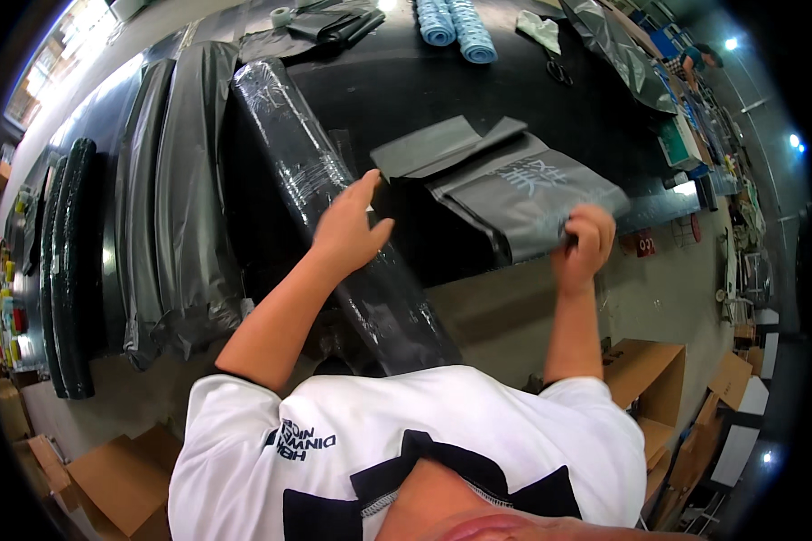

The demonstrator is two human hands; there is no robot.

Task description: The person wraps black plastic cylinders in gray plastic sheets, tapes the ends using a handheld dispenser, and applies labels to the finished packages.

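Observation:
A grey plastic bag (pixel 501 185) with pale printing lies folded and partly lifted over the black table. My right hand (pixel 586 239) is closed on its near right edge, fingers curled around the film. My left hand (pixel 352 221) is open, with fingers stretched forward and thumb apart. Its fingertips come close to the bag's left flap; whether they touch it I cannot tell. Beneath that hand a long black roll (pixel 307 162) in shiny clear wrap slants across the table and reaches toward my chest.
Long grey wrapped rolls (pixel 189 180) and thinner black rolls (pixel 72 261) lie to the left. Blue patterned rolls (pixel 460 32), scissors (pixel 559 70) and dark sheeting (pixel 618 54) are at the far side. Open cardboard boxes (pixel 645 379) stand below on the right. Another person (pixel 695 63) is far right.

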